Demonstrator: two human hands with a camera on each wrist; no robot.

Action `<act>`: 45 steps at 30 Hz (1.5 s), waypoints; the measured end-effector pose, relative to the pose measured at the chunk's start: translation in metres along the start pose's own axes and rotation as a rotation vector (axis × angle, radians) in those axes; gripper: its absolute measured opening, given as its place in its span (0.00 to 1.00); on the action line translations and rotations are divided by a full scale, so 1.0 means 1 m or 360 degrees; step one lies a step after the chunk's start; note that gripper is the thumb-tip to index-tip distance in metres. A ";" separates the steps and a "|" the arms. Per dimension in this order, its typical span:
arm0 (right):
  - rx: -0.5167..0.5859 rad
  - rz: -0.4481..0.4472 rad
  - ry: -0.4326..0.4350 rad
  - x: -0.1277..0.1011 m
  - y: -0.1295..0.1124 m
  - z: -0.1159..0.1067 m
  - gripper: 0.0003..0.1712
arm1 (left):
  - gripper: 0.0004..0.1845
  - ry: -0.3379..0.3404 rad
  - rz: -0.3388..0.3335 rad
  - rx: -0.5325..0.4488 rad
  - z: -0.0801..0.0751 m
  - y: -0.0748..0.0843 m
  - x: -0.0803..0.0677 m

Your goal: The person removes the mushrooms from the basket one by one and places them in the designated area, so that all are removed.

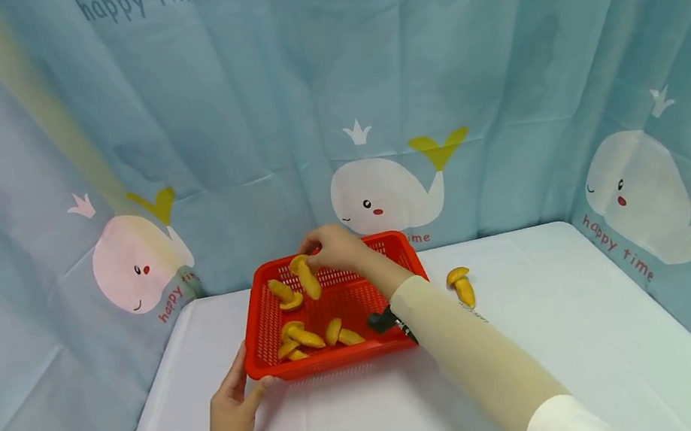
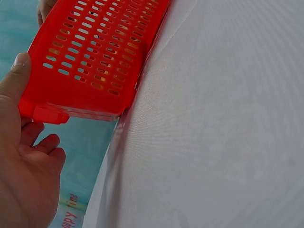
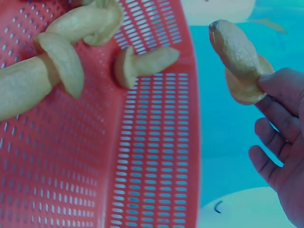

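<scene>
I see my right hand point(image 1: 333, 246) pinching 1 mushroom point(image 1: 305, 277), stem hanging down over the far-left of the red basket point(image 1: 391, 244); my left hand point(image 1: 235, 405), fingers relaxed, steadies its near-left corner.

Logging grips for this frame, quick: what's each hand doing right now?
Left hand: fingers straight, thumb and fingers resting against the red basket corner, steadying it.
Right hand: pinching a yellow mushroom above the basket.

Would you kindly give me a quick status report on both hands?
Left hand steadying red perforated plastic basket at its near corner. Right hand pinching yellow toy mushroom above basket. One mushroom on white table. Nothing obstructing.
</scene>
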State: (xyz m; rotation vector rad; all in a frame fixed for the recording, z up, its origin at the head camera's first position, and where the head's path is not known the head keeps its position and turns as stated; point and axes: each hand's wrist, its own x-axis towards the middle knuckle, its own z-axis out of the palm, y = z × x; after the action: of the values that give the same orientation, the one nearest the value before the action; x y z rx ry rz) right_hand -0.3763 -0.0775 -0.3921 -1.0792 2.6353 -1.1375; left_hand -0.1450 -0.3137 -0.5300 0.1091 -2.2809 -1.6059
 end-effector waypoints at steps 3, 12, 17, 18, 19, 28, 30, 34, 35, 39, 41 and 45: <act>0.0015 -0.0021 0.0035 -0.010 -0.003 -0.007 0.09 | 0.42 -0.0002 -0.0008 -0.0002 0.001 -0.001 -0.001; -0.0047 -0.0080 0.0100 -0.030 -0.009 -0.025 0.09 | 0.41 0.0015 -0.0056 0.0038 0.001 0.004 -0.003; -0.0079 -0.0106 0.0145 -0.044 -0.010 -0.034 0.09 | 0.41 0.0017 -0.0068 0.0048 0.000 0.003 -0.003; -0.0079 -0.0112 0.0158 -0.047 -0.010 -0.036 0.09 | 0.41 0.0019 -0.0057 0.0034 0.000 0.003 -0.003; -0.0074 -0.0118 0.0171 -0.050 -0.010 -0.038 0.09 | 0.41 0.0019 -0.0053 0.0032 0.000 0.003 -0.002; -0.0104 -0.0165 0.0266 -0.075 0.001 -0.052 0.08 | 0.41 0.0008 -0.0072 0.0033 -0.001 0.003 -0.003; -0.0103 -0.0170 0.0284 -0.081 0.005 -0.055 0.08 | 0.41 0.0006 -0.0088 0.0033 0.000 0.003 -0.003; -0.0117 -0.0174 0.0321 -0.094 0.012 -0.064 0.08 | 0.41 0.0003 -0.0105 0.0032 0.001 0.004 -0.004; -0.0119 -0.0175 0.0332 -0.097 0.014 -0.066 0.08 | 0.41 0.0003 -0.0107 0.0038 0.002 0.005 -0.004; -0.0131 -0.0155 0.0381 -0.111 0.021 -0.077 0.09 | 0.41 -0.0001 -0.0105 0.0053 0.002 0.007 -0.004; -0.0138 -0.0141 0.0397 -0.117 0.025 -0.082 0.10 | 0.41 0.0001 -0.0098 0.0055 0.002 0.008 -0.004; -0.0136 -0.0107 0.0424 -0.128 0.032 -0.089 0.09 | 0.42 0.0007 -0.0069 0.0045 0.001 0.006 -0.003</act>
State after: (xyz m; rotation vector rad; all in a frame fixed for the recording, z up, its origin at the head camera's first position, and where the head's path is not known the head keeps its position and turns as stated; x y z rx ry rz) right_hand -0.3277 0.0730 -0.3740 -1.1091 2.8939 -1.2741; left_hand -0.1415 -0.3092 -0.5254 0.1700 -2.3131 -1.5935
